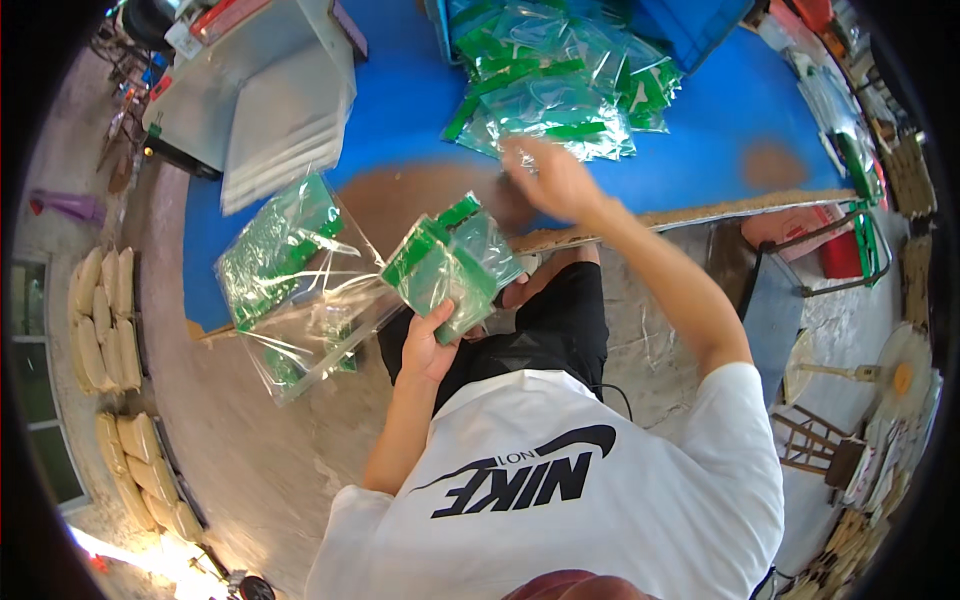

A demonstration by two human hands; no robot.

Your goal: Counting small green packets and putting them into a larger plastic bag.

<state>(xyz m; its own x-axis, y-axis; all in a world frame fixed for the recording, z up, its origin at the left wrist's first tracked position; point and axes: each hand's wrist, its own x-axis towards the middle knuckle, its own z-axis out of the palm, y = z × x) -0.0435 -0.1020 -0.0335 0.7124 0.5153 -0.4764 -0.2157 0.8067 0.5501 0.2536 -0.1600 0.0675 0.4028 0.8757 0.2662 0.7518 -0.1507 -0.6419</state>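
Observation:
My left hand (432,343) is closed round a small stack of clear plastic packets with green strips (440,275), held above my lap with the thumb on top. Beside it, a large clear plastic bag (310,290) with more green-marked packets in it lies partly on the table and hangs over the front edge. My right hand (555,180) is reached out at the near side of a heap of similar clear and green packets (560,85). Its fingers are blurred by motion, so I cannot tell whether they touch a packet.
The blue table (400,110) has a worn brown front edge. A blue crate (690,35) stands behind the heap. At left is a grey machine housing (250,90) with a stack of clear plastic sheets (285,130). To the right are a trolley (785,300) and a fan (900,377).

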